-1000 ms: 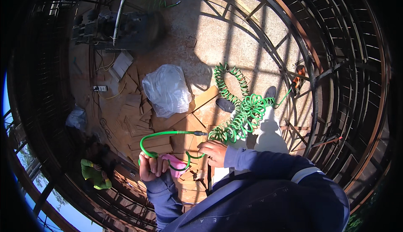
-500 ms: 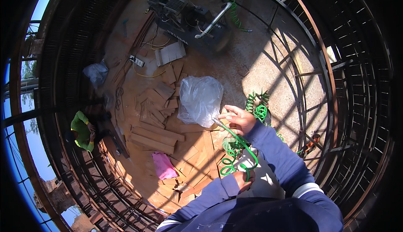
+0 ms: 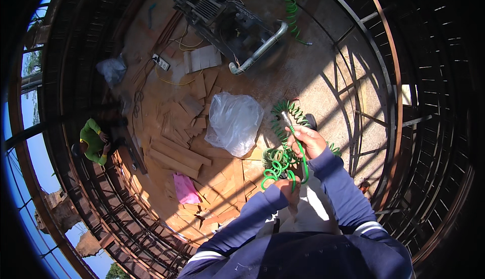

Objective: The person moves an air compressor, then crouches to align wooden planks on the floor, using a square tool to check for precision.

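Your right hand (image 3: 311, 141) is gripping the green hose (image 3: 305, 167) below its metal fitting (image 3: 286, 118), right of frame centre; your left hand (image 3: 289, 188) is holding coils lower down. You're seemingly managing the hose end; steering it is calling for slack.

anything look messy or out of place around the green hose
Left of the green hose, flat brown pieces lie scattered at odd angles, with crumpled clear plastic and a pink sheet close by, which looks untidy. No spill stands out.
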Tool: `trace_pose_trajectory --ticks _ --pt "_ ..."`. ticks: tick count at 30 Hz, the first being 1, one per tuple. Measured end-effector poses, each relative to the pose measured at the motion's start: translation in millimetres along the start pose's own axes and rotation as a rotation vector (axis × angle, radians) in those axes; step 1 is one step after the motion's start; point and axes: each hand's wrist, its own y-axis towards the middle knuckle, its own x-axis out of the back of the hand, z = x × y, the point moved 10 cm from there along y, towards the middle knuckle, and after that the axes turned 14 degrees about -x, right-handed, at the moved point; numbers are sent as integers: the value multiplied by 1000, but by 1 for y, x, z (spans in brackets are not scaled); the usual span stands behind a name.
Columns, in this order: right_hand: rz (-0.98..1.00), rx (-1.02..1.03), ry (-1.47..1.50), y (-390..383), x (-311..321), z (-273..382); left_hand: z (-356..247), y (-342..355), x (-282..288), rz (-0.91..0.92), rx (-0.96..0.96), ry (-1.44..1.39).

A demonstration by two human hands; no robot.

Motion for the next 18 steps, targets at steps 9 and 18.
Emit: trace_pose_trajectory --ticks 9,18 --pt "-365 243 -454 123 72 173 -53 115 275 -816 -13 614" --pt "-631 363 -877 263 95 206 7 189 379 -1049 137 590"
